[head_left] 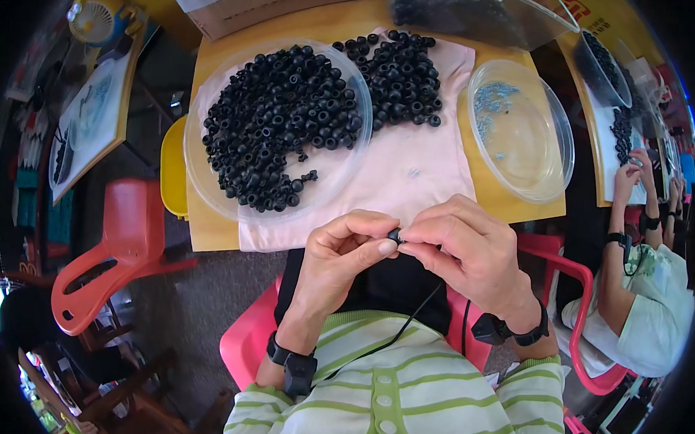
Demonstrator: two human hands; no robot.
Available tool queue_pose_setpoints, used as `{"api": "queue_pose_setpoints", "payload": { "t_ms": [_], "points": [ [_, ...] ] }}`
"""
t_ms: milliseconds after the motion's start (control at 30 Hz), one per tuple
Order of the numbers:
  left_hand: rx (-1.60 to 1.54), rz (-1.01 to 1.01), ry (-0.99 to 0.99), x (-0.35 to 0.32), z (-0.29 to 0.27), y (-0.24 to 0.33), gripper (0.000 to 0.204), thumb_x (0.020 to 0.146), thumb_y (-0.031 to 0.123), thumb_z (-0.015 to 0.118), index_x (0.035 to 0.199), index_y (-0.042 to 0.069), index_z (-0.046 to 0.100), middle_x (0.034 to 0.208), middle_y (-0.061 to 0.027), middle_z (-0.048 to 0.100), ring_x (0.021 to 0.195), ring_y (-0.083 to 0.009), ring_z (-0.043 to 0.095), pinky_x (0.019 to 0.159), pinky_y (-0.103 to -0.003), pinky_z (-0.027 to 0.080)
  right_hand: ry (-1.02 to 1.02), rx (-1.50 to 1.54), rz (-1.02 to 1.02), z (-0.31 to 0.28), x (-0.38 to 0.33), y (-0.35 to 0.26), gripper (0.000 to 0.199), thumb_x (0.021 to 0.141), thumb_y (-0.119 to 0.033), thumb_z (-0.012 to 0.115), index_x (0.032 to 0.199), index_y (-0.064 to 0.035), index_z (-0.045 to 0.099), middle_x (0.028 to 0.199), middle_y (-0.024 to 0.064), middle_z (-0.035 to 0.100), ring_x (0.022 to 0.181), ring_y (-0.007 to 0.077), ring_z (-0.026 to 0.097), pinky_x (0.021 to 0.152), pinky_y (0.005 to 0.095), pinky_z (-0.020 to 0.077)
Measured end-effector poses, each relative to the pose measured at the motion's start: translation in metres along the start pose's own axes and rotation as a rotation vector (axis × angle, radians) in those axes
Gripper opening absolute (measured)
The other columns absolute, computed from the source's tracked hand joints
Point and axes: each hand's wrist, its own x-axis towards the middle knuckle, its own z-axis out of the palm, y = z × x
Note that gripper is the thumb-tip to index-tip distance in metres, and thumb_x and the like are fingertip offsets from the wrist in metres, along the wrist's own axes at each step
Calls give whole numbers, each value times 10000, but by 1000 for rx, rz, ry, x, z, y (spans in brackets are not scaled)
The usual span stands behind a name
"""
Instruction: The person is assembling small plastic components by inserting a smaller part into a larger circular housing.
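Observation:
Just beyond the table's near edge, my two hands meet fingertip to fingertip. Thumb and fingers of my left hand (338,251) pinch a small round black bead-like part (395,235). My right hand (474,250) is closed in a pinch against its right side; whatever lies between those fingertips is too small to make out. Many similar black bead-like parts (282,105) with holes fill a shallow clear round tray (196,185), and another heap of black parts (404,76) lies behind it on a pink cloth (447,163). A few tiny silvery pieces (414,172) rest on the cloth.
On the right, a clear round tub (555,168) holds small silvery pieces (492,103). A cardboard box (256,3) and a clear bin (465,16) stand at the back. A red chair (125,238) is at left; another person's hands (632,175) work at the right-hand table.

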Motion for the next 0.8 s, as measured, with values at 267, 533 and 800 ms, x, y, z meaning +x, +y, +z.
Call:
{"api": "queue_pose_setpoints", "payload": {
  "t_ms": [267, 533, 800],
  "points": [
    [-303, -175, -40, 0, -10, -4, 223, 868, -8, 695, 1086, 27, 660, 1040, -93, 657, 886, -162, 645, 805, -294, 547, 30, 7, -81, 11, 1, 6, 275, 719, -21, 807, 973, -60, 709, 852, 55, 649, 724, 193, 629, 579, 290, 521],
    [-602, -118, -126, 0, -21, -5, 139, 911, 30, 665, 1047, 31, 637, 1021, -121, 666, 856, -154, 660, 800, -277, 562, -38, -37, -182, 15, 35, 0, 241, 741, -88, 795, 971, -63, 727, 843, 59, 624, 700, 213, 599, 583, 310, 514],
    [-533, -59, -304, -8, -23, 6, 161, 880, 20, 687, 1034, 14, 642, 1056, -209, 640, 828, -190, 668, 749, -284, 570, -220, -182, -210, 70, 94, 32, 111, 738, -12, 677, 819, -25, 603, 852, 105, 575, 863, 286, 571, 702, 356, 501]
  ]
}}
